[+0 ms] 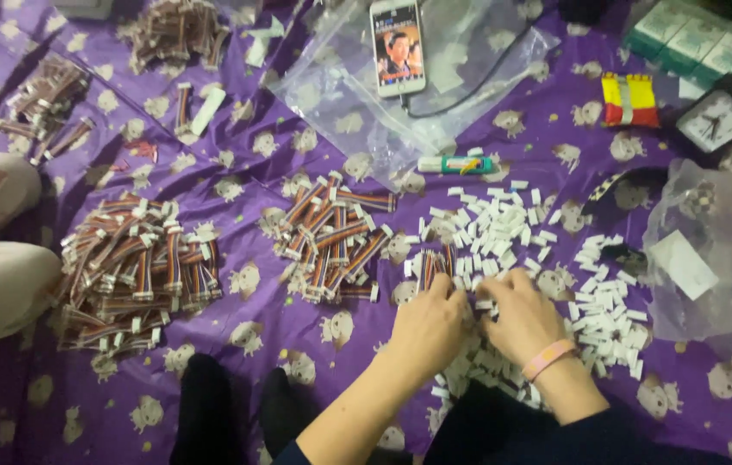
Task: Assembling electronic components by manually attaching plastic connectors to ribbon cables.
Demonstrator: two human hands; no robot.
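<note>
My left hand (429, 329) and my right hand (523, 317) meet over a spread of small white plastic connectors (504, 226) on a purple patterned cloth (254, 327). The left hand's fingers pinch a short multicoloured ribbon cable (429, 265) with white ends, which sticks up past the fingertips. The right hand's fingers curl down among the white connectors; what they grip is hidden. A pink band circles the right wrist. More white connectors (611, 310) lie to the right of that hand.
Two heaps of finished ribbon cables (137, 274) (336, 237) lie to the left. A phone (398, 45) rests on a clear plastic bag at the top. A clock (717, 120), green boxes (695, 39), a glue stick (456, 164) and another bag (710, 250) sit at the right.
</note>
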